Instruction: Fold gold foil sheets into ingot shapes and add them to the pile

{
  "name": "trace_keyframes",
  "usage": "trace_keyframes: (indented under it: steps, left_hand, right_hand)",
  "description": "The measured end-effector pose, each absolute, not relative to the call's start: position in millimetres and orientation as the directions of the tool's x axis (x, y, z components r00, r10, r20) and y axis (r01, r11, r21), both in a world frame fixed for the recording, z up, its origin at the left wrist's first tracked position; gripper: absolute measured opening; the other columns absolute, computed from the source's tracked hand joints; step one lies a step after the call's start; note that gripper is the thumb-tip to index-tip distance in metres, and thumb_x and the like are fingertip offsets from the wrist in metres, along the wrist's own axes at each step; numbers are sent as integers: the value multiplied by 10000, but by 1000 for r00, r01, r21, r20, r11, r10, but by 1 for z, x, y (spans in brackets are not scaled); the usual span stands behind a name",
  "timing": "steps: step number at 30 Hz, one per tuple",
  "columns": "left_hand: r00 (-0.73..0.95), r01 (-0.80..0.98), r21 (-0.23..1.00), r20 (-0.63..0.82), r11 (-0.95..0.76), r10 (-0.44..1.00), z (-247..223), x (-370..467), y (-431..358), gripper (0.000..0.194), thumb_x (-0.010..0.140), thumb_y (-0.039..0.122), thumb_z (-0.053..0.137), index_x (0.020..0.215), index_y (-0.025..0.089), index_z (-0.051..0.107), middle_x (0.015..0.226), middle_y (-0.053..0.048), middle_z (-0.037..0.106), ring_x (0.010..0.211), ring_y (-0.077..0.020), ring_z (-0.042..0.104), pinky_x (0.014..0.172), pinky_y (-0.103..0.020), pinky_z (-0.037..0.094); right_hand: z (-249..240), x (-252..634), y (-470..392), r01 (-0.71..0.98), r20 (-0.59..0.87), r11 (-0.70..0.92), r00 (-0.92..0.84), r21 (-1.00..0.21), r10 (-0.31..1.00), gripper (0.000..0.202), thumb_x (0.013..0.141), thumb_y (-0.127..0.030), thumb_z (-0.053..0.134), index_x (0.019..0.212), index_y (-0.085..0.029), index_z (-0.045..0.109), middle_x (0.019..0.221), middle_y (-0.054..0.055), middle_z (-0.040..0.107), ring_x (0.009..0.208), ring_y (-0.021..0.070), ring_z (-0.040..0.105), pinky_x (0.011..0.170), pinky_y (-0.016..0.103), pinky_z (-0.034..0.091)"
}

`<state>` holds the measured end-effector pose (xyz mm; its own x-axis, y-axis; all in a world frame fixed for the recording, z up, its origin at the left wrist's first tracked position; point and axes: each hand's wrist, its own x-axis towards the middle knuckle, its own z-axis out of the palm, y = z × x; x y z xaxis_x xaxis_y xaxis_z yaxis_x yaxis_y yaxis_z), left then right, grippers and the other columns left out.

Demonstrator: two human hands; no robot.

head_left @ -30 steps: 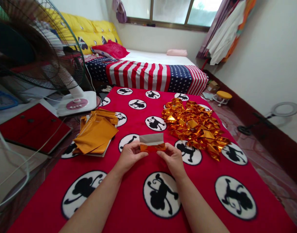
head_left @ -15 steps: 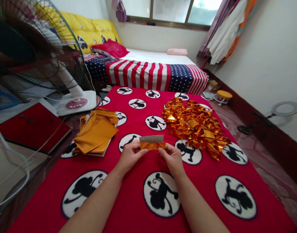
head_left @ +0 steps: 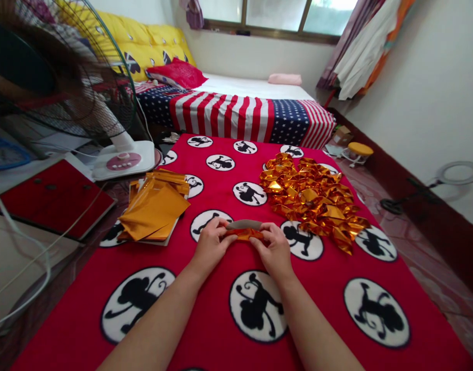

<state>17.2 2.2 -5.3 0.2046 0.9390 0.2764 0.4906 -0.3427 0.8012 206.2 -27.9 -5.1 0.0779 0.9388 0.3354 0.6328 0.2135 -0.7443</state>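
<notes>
A partly folded sheet of gold foil paper [head_left: 244, 234] is held level between my two hands, its grey back showing along the upper edge. My left hand [head_left: 213, 245] pinches the left end between thumb and fingers. At the right end, my right hand [head_left: 274, 248] grips it the same way. To the left lies a stack of flat gold foil sheets [head_left: 155, 208]. On the right, a heap of folded gold foil pieces [head_left: 309, 193] spreads over the red cloth [head_left: 197, 319] with black-and-white monkey circles.
An electric fan [head_left: 124, 157] stands at the left beside a red-topped cabinet [head_left: 54, 196]. Behind the table is a bed with a striped and starred cover [head_left: 236, 113]. A yellow stool [head_left: 360, 149] and a ring light [head_left: 458, 172] are on the right.
The grey upper flap of the foil sheet has come down lower and curves now. Both hands have tilted inward over the strip, still gripping its ends.
</notes>
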Motion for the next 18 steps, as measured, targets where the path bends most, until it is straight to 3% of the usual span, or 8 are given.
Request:
trace_keyframes:
  steps: [5,8,12,15,18]
  left_hand:
    - [217,695,606,336,-387,916,-6,16,2,88,740,239,745,688,175,715,1027,-69,650,1013,-250,557,910,-422,468]
    - [221,722,582,319,-374,922,-5,16,2,133,724,267,761,650,180,694,1038,-60,654,1019,-253,559,904,-426,474]
    - [216,731,582,298,-356,930,-4,15,4,161,702,297,776,640,183,682,1049,-58,655,1012,-251,565,906,-425,474]
    - [208,739,584,276,-335,938,-4,15,6,159,683,304,787,778,200,713,1046,-52,653,993,-247,573,897,-414,476]
    - [204,739,591,262,-324,943,-5,14,8,333,673,292,793,991,236,709,1043,-39,653,990,-239,578,896,-392,477]
  right_hand:
    - [-4,207,-28,747,329,179,56,-640,943,128,765,-229,716,668,-206,636,938,58,637,904,238,563,805,379,447]
    - [-3,206,-28,735,319,165,74,-658,945,113,760,-267,727,700,-207,651,945,54,639,906,233,572,809,368,447]
    - [-3,205,-26,654,277,125,134,-746,952,148,859,-316,615,769,-214,674,902,32,640,813,181,597,730,306,444]
    - [-3,203,-22,687,246,81,146,-722,958,124,859,-310,606,835,-226,694,862,12,642,739,159,589,681,287,424]
    - [-2,202,-19,768,252,73,118,-636,961,208,810,-320,663,999,-237,691,914,14,656,754,170,586,679,290,415]
